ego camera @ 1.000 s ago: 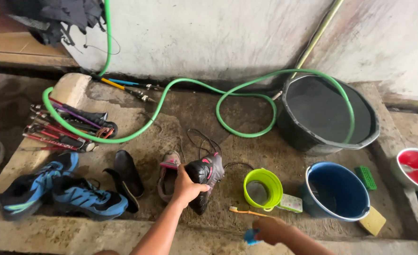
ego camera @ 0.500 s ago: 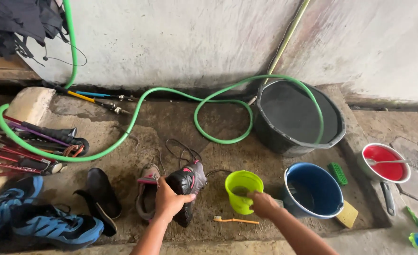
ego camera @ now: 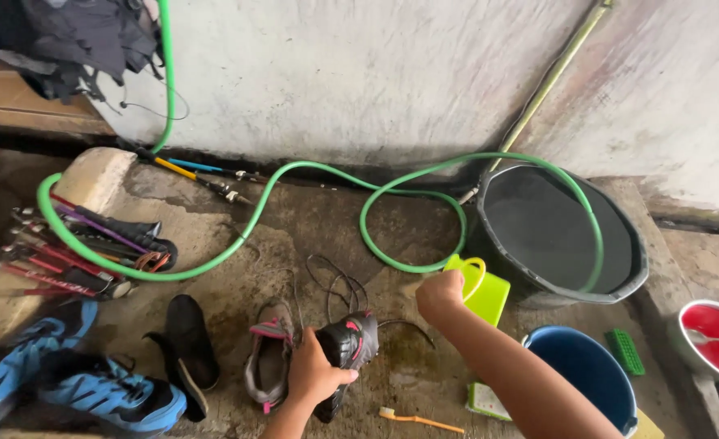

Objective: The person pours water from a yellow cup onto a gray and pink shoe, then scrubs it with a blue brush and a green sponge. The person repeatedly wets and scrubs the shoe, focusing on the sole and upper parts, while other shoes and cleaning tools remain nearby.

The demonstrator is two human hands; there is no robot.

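Observation:
My left hand (ego camera: 315,375) grips a black shoe with pink trim (ego camera: 351,345), holding it upright on the wet concrete floor. A second grey and pink shoe (ego camera: 268,358) lies just left of it, with loose black laces (ego camera: 335,286) behind. My right hand (ego camera: 439,294) holds a lime green scoop (ego camera: 483,291) by its handle, lifted and tilted beside the big black tub (ego camera: 563,232). An orange toothbrush (ego camera: 420,419) lies on the floor below the shoe.
A green hose (ego camera: 254,223) loops across the floor into the black tub. A blue bucket (ego camera: 583,378), green scrub brush (ego camera: 623,351), red basin (ego camera: 717,341) and sponge (ego camera: 485,400) are at right. Blue sneakers (ego camera: 91,390), black insoles (ego camera: 190,341) and hand tools (ego camera: 75,252) lie left.
My right hand picked the green scoop up off the floor and raised it toward the black tub. My left hand kept its hold on the black shoe. The view shifted slightly.

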